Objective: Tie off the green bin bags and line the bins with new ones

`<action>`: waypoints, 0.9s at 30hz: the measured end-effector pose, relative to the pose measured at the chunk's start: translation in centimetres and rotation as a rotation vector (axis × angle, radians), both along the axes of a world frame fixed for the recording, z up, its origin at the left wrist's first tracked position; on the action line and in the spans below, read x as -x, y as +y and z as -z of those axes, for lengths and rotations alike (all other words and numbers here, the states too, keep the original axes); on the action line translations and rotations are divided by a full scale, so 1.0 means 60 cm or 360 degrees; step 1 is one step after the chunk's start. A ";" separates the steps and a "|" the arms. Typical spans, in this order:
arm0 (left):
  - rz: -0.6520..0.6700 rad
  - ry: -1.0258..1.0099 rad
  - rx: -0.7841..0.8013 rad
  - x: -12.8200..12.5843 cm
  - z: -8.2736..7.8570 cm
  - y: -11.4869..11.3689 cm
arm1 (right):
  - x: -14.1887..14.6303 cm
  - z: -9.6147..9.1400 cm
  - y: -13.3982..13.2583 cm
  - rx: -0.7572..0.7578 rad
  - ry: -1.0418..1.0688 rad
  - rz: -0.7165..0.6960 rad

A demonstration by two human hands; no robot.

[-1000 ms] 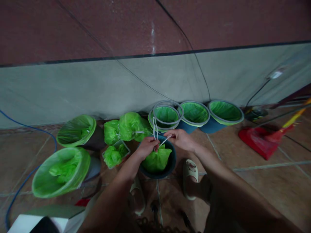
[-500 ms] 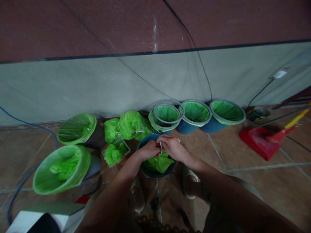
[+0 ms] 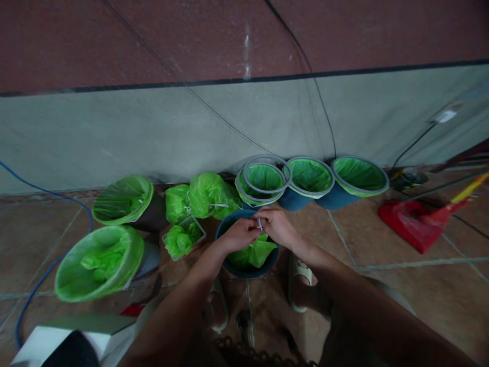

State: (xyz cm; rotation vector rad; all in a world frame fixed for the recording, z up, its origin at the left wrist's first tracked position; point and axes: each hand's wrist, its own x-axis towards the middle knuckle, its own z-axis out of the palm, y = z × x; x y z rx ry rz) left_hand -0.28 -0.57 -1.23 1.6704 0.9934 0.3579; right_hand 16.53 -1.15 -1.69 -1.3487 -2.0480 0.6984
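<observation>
Thin, glossy green plastic bag (image 3: 252, 252) crumples inside a smooth dark plastic bin (image 3: 229, 232); its white drawstring (image 3: 260, 223) looks like plastic; floor (image 3: 382, 239) tiles matt.

Fingertips of the left hand (image 3: 240, 235) and right hand (image 3: 277, 226) meeting over a white drawstring (image 3: 260, 223) too thin and blurred for telling the grip; blocking the near rim of the dark bin (image 3: 229, 230) and part of its green bag (image 3: 254, 253); forearms running off the lower edge; white box (image 3: 46, 346) cropping at the bottom-left corner; blue cable (image 3: 42, 278) leaving the left edge; red dustpan (image 3: 408, 221) smearing toward the right.
</observation>
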 end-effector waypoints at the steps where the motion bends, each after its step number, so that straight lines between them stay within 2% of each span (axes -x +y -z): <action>1: -0.0024 0.0020 -0.0050 -0.001 0.001 -0.001 | 0.000 0.002 0.001 0.0020 0.0009 0.0003; 5: -0.0109 0.0052 -0.0143 -0.005 0.010 -0.003 | 0.001 0.006 0.002 -0.0031 0.0031 0.0096; 12: -0.0427 -0.0042 -0.0008 -0.007 0.013 0.000 | 0.008 0.000 0.000 -0.0094 0.0162 0.0482; 16: -0.0567 -0.0113 -0.0040 -0.009 0.012 0.001 | 0.010 0.013 0.006 0.0221 0.0269 0.0502; 20: -0.0753 -0.0251 0.0052 -0.015 0.022 0.000 | 0.012 0.025 0.009 0.0543 0.0541 0.0479; 23: -0.0847 -0.0379 0.0141 -0.017 0.028 0.001 | 0.016 0.017 0.006 0.0701 0.0726 0.0563; 27: -0.0982 -0.0523 0.0218 -0.016 0.026 0.003 | 0.022 -0.006 0.000 0.0921 0.0943 0.0568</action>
